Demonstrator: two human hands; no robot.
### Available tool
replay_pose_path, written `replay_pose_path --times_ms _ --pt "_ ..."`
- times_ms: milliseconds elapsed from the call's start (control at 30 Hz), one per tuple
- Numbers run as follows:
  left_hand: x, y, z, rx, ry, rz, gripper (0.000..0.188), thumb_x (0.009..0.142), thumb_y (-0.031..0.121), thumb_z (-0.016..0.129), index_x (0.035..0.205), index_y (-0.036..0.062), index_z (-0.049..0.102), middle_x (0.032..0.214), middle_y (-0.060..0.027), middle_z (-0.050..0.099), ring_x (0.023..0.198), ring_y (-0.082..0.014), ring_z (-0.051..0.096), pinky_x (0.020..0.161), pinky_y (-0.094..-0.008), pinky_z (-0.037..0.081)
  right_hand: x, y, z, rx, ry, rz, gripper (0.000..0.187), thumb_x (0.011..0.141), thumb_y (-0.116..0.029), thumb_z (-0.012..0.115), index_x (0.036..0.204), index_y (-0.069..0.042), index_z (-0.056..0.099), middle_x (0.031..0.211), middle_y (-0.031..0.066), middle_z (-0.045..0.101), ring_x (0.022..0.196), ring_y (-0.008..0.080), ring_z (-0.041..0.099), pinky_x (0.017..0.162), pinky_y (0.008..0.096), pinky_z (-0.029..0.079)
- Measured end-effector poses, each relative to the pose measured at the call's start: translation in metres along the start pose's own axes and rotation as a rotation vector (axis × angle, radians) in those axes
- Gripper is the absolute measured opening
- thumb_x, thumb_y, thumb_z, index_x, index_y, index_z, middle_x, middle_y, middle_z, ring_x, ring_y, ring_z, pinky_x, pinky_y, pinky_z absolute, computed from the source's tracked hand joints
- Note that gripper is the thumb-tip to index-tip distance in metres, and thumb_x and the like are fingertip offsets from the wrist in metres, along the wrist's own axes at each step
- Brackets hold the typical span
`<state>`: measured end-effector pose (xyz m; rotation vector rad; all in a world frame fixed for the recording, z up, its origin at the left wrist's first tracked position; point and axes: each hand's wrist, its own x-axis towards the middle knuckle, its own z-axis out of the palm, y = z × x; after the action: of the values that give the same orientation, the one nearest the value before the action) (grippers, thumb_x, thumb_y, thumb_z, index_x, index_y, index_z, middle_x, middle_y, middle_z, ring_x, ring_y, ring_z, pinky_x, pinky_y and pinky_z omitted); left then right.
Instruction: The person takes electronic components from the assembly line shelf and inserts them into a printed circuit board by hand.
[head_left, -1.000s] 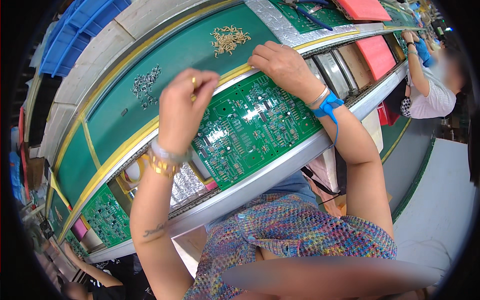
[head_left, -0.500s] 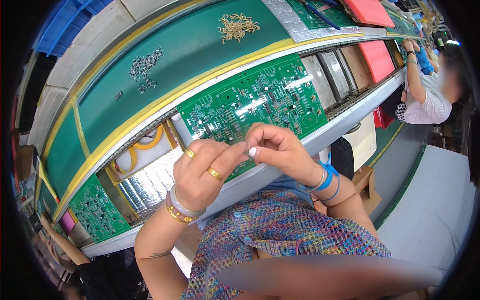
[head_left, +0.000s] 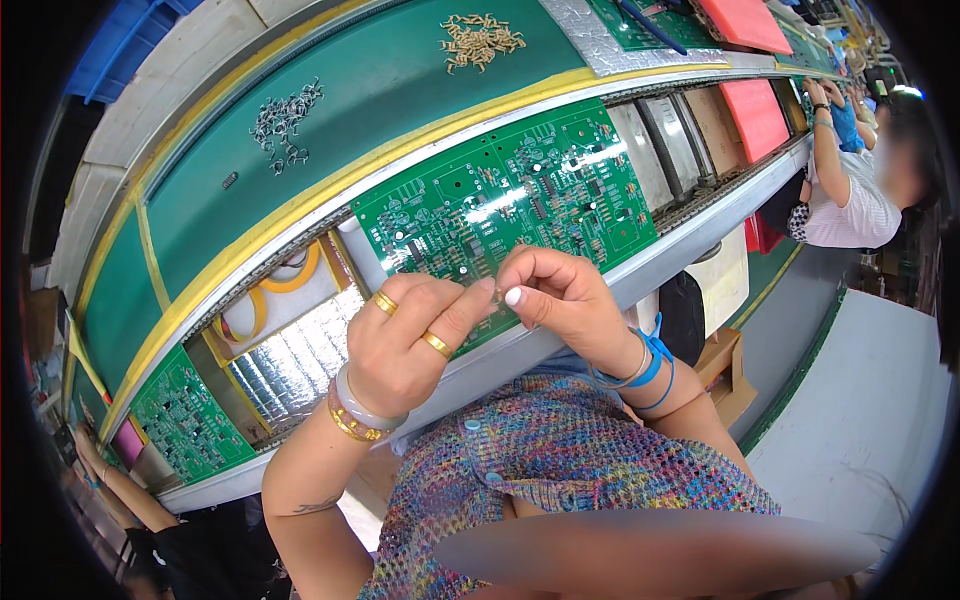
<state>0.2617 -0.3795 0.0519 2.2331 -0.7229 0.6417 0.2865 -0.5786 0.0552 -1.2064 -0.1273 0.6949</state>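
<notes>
Over the near edge of a large green circuit board (head_left: 590, 205), my two hands meet fingertip to fingertip. My left hand (head_left: 405, 340), wearing two gold rings, is closed with thumb and forefinger pinched together. My right hand (head_left: 562, 300) is closed too, thumb against curled forefinger. A tiny piece seems to sit between the fingertips, too small and too covered to name. Small parts stand on the board, which lies on the conveyor rails; my hands hide part of its near side.
Beyond the rail, a green bench holds a pile of silver bent-wire parts (head_left: 285, 115) and a pile of tan small parts (head_left: 480, 42). Another circuit board (head_left: 190, 415) lies at left, beside yellow tape rolls (head_left: 290, 275). Co-workers' arms (head_left: 825, 125) are at far right and lower left.
The fingertips of my two hands have drawn slightly apart. Both hands stay over the near edge of the board, and the view has shifted a little.
</notes>
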Motion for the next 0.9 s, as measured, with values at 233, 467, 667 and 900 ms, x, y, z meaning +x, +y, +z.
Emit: replay_pose_path --times_ms 233,467,667,900 --pt "-0.001 -0.001 -0.001 -0.011 -0.006 0.003 0.041 0.060 0.008 0.064 0.100 0.0025 0.071 0.080 -0.0041 0.061 0.070 -0.0181 0.059 0.057 -0.0271 0.051 0.002 -0.004 0.002 -0.006 -0.007 0.059 0.010 0.094 -0.010 0.061 0.097 -0.001 0.061 0.085 -0.0035 0.057 0.074 0.0014 0.047 0.063 0.0184 0.039" --pt "0.005 0.001 0.000 -0.086 -0.030 -0.156 0.030 0.066 0.005 0.071 0.096 0.0036 0.071 0.080 -0.0058 0.061 0.070 -0.0206 0.060 0.061 -0.0295 0.051 0.015 -0.017 -0.006 -0.261 0.123 -0.013 0.010 0.091 -0.013 0.064 0.090 -0.003 0.064 0.082 -0.0046 0.058 0.073 0.0016 0.049 0.062 0.0188 0.040" --pt "0.001 -0.002 0.002 -0.246 -0.051 -0.442 0.023 0.073 -0.001 0.072 0.095 0.0055 0.071 0.086 -0.0084 0.066 0.075 -0.0246 0.064 0.065 -0.0328 0.051 0.058 -0.022 -0.032 -1.237 0.387 -0.328 0.007 0.077 -0.012 0.069 0.081 -0.006 0.067 0.080 0.0068 0.061 0.078 0.0244 0.053 0.070 0.0348 0.044" --pt "0.001 -0.005 0.002 -0.268 -0.049 -0.429 0.014 0.075 0.001 0.071 0.088 0.0051 0.069 0.087 -0.0076 0.065 0.076 -0.0245 0.063 0.067 -0.0334 0.050 0.072 -0.020 -0.025 -1.483 0.453 -0.435 0.005 0.072 -0.011 0.071 0.075 -0.007 0.069 0.080 0.0076 0.058 0.081 0.0284 0.052 0.073 0.0377 0.044"
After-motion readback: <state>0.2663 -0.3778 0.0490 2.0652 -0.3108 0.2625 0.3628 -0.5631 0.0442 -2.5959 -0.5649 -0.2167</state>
